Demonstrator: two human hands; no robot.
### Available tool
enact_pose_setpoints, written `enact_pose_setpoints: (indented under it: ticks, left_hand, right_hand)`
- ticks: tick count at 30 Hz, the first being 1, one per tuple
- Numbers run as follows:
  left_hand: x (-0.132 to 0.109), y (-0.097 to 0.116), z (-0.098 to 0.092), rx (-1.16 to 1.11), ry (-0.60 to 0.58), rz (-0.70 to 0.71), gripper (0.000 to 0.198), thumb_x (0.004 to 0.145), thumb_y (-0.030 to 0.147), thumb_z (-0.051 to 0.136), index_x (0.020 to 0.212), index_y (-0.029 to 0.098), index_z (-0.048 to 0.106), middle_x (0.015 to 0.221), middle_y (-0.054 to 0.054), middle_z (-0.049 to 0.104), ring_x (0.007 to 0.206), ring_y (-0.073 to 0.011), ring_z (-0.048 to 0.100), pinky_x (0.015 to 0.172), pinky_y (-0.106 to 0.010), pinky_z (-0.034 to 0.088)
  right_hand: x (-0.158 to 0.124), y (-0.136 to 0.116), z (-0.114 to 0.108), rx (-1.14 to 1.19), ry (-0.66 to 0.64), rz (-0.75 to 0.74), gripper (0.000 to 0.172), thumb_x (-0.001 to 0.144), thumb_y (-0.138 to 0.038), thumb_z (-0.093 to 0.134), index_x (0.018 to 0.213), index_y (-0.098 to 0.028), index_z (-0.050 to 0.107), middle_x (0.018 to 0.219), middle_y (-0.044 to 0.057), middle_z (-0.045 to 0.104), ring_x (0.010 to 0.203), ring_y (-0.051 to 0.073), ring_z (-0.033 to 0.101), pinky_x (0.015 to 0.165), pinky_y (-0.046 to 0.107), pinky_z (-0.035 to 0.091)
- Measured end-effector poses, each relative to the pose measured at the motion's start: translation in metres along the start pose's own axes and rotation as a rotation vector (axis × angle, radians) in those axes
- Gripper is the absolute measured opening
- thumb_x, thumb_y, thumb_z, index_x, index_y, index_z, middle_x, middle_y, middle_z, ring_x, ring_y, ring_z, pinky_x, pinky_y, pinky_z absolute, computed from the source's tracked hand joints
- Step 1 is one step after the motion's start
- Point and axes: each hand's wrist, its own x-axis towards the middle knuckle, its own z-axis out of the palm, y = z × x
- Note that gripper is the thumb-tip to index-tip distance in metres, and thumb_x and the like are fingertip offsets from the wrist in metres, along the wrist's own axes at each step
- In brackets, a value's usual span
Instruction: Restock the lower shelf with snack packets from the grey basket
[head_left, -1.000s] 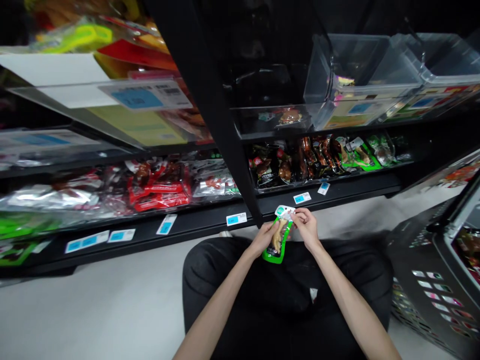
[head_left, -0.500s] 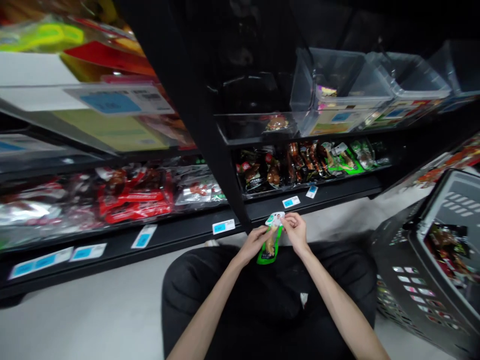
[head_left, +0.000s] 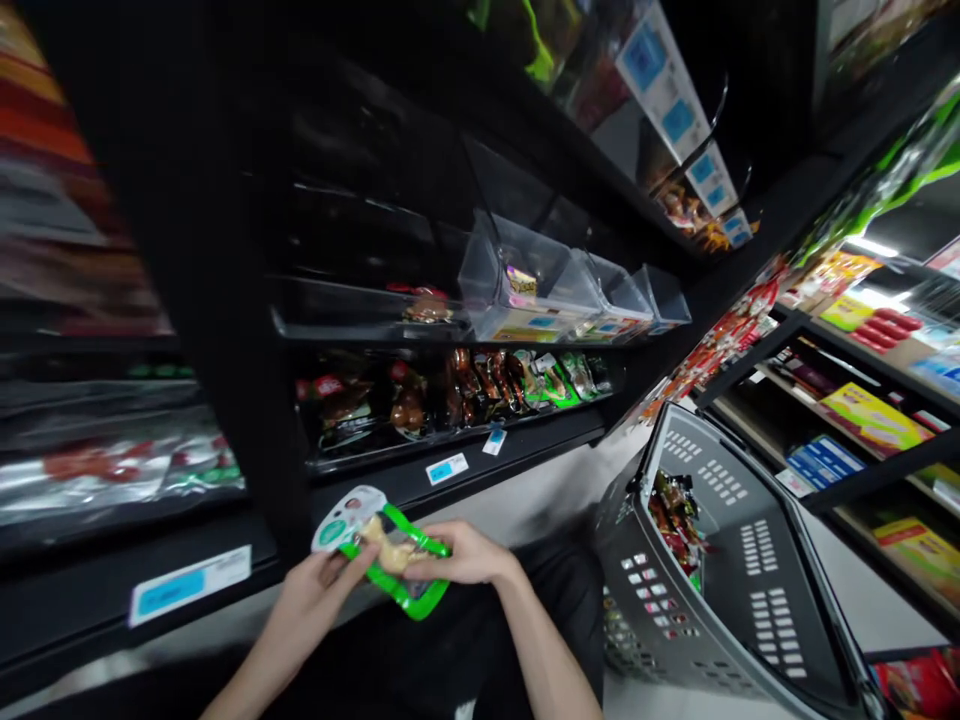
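Between my hands is a green-edged snack packet (head_left: 388, 545) with a clear front, a pale meat piece inside and a white, green-marked top. My left hand (head_left: 330, 580) grips its upper left side, thumb on the front. On the right side, my right hand (head_left: 465, 553) pinches the packet, fingers across its clear front. The packet is tilted, top toward the upper left, just in front of the bottom shelf. Similar green packets (head_left: 553, 380) lie on that shelf beside dark packets of brown meat (head_left: 409, 400).
A large grey basket (head_left: 750, 600) stands to my right with several dark packets (head_left: 675, 515) inside. Clear plastic bins (head_left: 517, 270) sit on the shelf above. A black upright post (head_left: 217, 300) is at the left. Across the aisle stand shelves with yellow boxes (head_left: 870, 415).
My view has turned right, bringing the basket and far shelves into sight. The packet is closer to the camera and more tilted; my right hand has moved from its top to its side.
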Motion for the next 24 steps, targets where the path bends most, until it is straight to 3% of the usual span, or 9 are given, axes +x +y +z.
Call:
enact_pose_setpoints:
  ticks: [4,7,9,14,18,21,24]
  left_hand:
    - [-0.001,-0.002,0.005,-0.113,-0.129,0.004,0.053,0.059,0.057,0.086,0.093,0.02,0.069,0.096,-0.008,0.078,0.095,-0.0345,0.074,0.072,-0.039,0.066]
    - [-0.001,-0.007,0.008,-0.145,-0.211,0.07,0.061,0.066,0.06,0.08,0.11,0.02,0.066,0.103,-0.009,0.073,0.096,-0.032,0.072,0.063,-0.035,0.064]
    - [-0.002,-0.008,0.009,-0.118,-0.26,0.099,0.062,0.073,0.061,0.074,0.119,0.021,0.062,0.105,-0.009,0.07,0.094,-0.0287,0.07,0.06,-0.032,0.062]
    - [-0.004,-0.007,0.011,-0.015,-0.366,0.114,0.055,0.081,0.06,0.065,0.12,0.021,0.061,0.11,-0.011,0.066,0.094,-0.0253,0.066,0.064,-0.031,0.059]
    - [-0.006,-0.004,0.014,0.103,-0.45,0.128,0.052,0.083,0.06,0.061,0.115,0.021,0.064,0.11,-0.012,0.066,0.093,-0.0258,0.065,0.064,-0.032,0.058]
    - [-0.007,-0.005,0.015,0.168,-0.469,0.136,0.051,0.082,0.062,0.06,0.112,0.021,0.067,0.107,-0.011,0.068,0.093,-0.0263,0.066,0.063,-0.031,0.058]
    - [-0.008,-0.01,0.014,0.244,-0.448,0.159,0.049,0.083,0.06,0.058,0.111,0.022,0.069,0.105,-0.01,0.07,0.092,-0.0261,0.067,0.067,-0.032,0.059]
  right_hand:
    - [-0.012,-0.006,-0.012,-0.028,0.18,-0.035,0.047,0.064,-0.051,0.086,0.094,-0.016,0.079,0.083,0.003,0.074,0.072,0.018,0.064,0.068,0.029,0.052]
    - [-0.019,-0.005,-0.023,-0.058,0.436,-0.064,0.04,0.06,-0.048,0.089,0.08,-0.015,0.079,0.07,0.003,0.071,0.064,0.018,0.062,0.062,0.029,0.051]
    - [-0.024,-0.007,-0.037,0.002,0.647,-0.148,0.038,0.063,-0.047,0.088,0.081,-0.015,0.079,0.072,0.005,0.073,0.066,0.019,0.063,0.063,0.029,0.052]
    - [-0.036,-0.019,-0.106,0.269,1.129,-0.414,0.047,0.071,-0.048,0.082,0.107,-0.018,0.075,0.102,0.01,0.076,0.084,0.021,0.071,0.076,0.032,0.056]
    - [-0.042,-0.018,-0.164,-0.028,1.461,-0.401,0.056,0.076,-0.058,0.07,0.11,-0.013,0.074,0.097,0.012,0.076,0.081,0.023,0.071,0.071,0.034,0.057]
    - [-0.032,-0.019,-0.197,-0.369,1.537,-0.321,0.07,0.081,-0.068,0.054,0.108,-0.007,0.073,0.087,0.015,0.075,0.073,0.025,0.069,0.065,0.035,0.055]
    - [-0.005,-0.032,-0.225,-0.527,1.438,-0.262,0.077,0.083,-0.071,0.047,0.113,-0.004,0.07,0.088,0.016,0.075,0.074,0.026,0.068,0.064,0.034,0.053]
